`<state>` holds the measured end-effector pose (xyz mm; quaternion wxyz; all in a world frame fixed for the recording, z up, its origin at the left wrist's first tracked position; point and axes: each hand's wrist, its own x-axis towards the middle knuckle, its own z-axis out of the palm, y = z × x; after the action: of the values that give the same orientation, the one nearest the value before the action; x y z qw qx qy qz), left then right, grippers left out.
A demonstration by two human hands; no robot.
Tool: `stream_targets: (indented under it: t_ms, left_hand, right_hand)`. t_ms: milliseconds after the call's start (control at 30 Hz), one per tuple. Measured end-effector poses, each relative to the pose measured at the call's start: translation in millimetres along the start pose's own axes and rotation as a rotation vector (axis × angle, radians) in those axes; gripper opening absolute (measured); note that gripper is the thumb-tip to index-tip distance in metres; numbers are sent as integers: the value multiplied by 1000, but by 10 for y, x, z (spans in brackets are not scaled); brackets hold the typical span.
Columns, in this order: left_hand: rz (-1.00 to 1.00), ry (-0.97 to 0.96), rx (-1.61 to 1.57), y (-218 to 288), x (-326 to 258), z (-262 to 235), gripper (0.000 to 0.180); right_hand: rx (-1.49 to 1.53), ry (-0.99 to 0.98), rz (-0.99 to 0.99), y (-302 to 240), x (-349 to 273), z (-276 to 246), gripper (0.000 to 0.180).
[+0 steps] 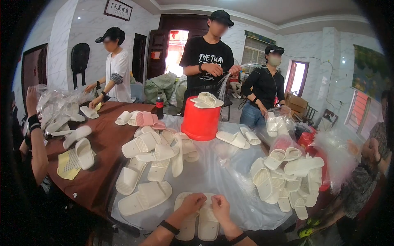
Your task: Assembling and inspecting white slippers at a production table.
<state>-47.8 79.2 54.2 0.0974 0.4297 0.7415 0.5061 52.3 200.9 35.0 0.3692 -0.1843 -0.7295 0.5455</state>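
At the near edge of the table a pair of cream slippers lies side by side, the left slipper (186, 229) and the right slipper (208, 229) with their heels toward me. My left hand (193, 203) is over the left slipper's strap, fingertips pinched together. Over the other strap is my right hand (221, 207), its fingers also curled into a pinch close to the left fingertips. Anything between the fingers is too small to make out. The hands partly cover both straps. A single cream slipper (144, 197) rests just left of the pair.
Loose slippers (158, 151) spread over the left-middle; a heap of slippers (287, 176) lies right. An upturned red bucket (200, 123) bears slippers, beside a dark bottle (159, 104). Clear plastic strands (242, 178) lie midway. Co-workers (209, 53) stand around the table, handling bags and slippers.
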Motion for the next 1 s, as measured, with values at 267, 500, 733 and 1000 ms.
stream_targets:
  t_ms: [267,500,733,1000]
  left_hand:
    - [-10,1,-24,-47,2,31,15]
    - [69,98,-73,-28,-1,43,14]
    - [129,305,-32,364,-275,-461,17]
    - [29,206,398,-53,-1088,-310,65]
  right_hand:
    - [-88,-71,-4,6,4,-17,12]
    - [-229,-50,-182,-1,-36,-92,20]
    - [-527,-97,-373,21,-182,-399,36]
    - [-583,-258,-357,56,-270,-318,49]
